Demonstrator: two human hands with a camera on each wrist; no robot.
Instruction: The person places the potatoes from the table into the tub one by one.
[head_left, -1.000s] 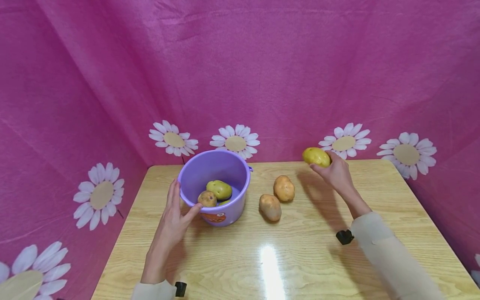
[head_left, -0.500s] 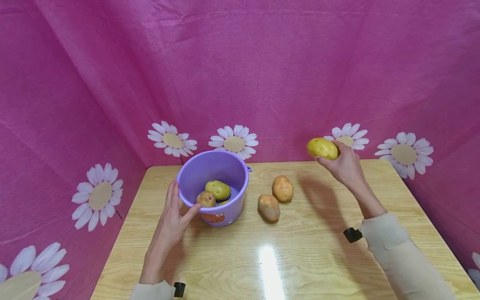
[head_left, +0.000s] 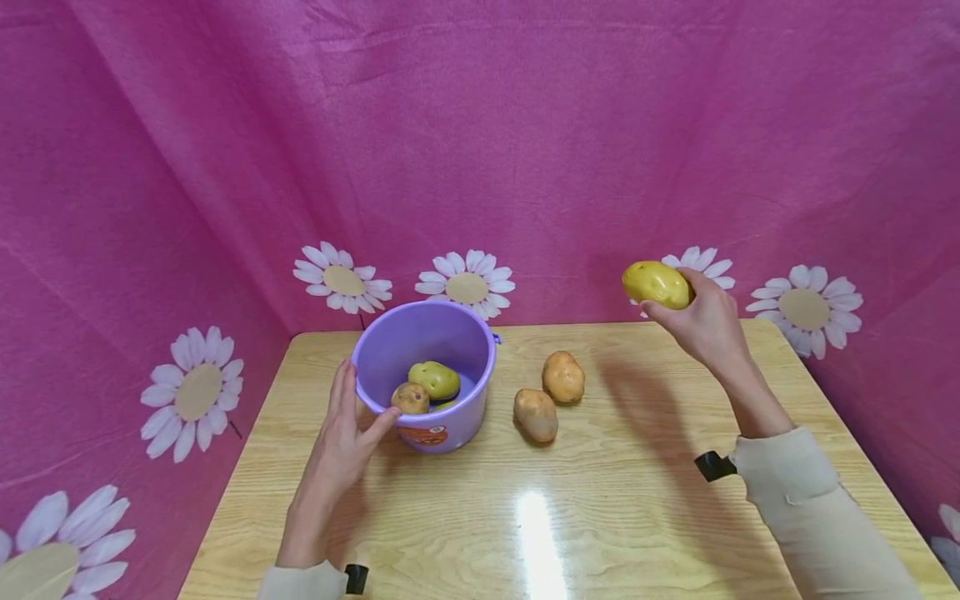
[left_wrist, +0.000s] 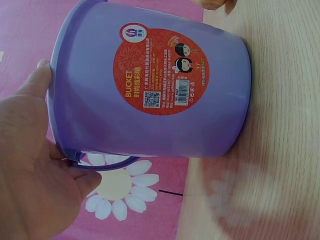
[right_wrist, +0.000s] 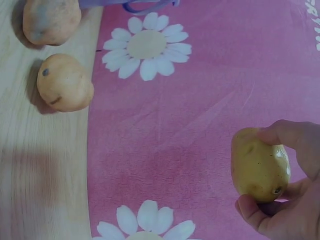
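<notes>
A wooden table [head_left: 435, 525] is bordered by a pink cloth [head_left: 480, 125]. On the cloth, white flowers [head_left: 467, 288] are printed; on the table, a bright reflection [head_left: 542, 546] is seen.

Draped booth or corner. Magenta curtain [head_left: 480, 150] printed with white daisies [head_left: 466, 288] hangs behind and along both sides of a wood-grain worktop [head_left: 630, 525], close against its far edge. Room beyond the cloth hidden; home, studio or lab, cannot tell.

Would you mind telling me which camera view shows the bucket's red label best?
The left wrist view: the red label appears whole and large there. The head view shows it small and foreshortened; the right wrist view doesn't show it.
</notes>
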